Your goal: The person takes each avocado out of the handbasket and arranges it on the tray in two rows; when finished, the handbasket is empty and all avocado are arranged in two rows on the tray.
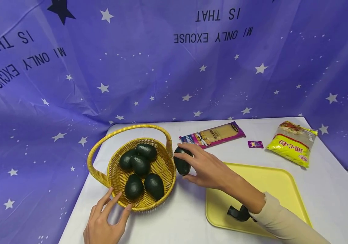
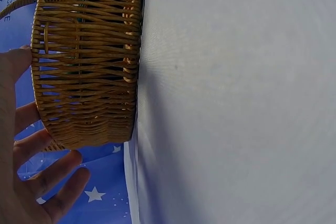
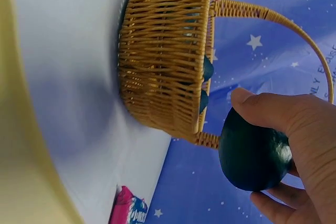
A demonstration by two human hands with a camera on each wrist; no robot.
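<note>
My right hand [image 1: 205, 166] holds a dark green avocado [image 1: 181, 162] just right of the basket, thumb on one side and fingers on the other. In the right wrist view this avocado [image 3: 252, 153] hangs beside the rim, near the base of the handle. The yellow wicker basket [image 1: 173, 176] has an arched handle [image 1: 131, 127] and contains several avocados [image 1: 140, 165]. At its near left rim, my left hand [image 1: 105, 217] has its fingers spread, with fingertips touching the rim. The left wrist view shows that hand [image 2: 31, 145] against the basket's woven side [image 2: 89, 66], gripping nothing.
Right of the basket lies a yellow tray [image 1: 253, 169] with a black object [image 1: 238, 213] on it, partly behind the right forearm. Farther back are a long purple-edged packet [image 1: 218, 135], a small purple sachet [image 1: 255, 144] and a yellow bag [image 1: 292, 144]. A blue starred cloth [image 1: 161, 67] hangs behind.
</note>
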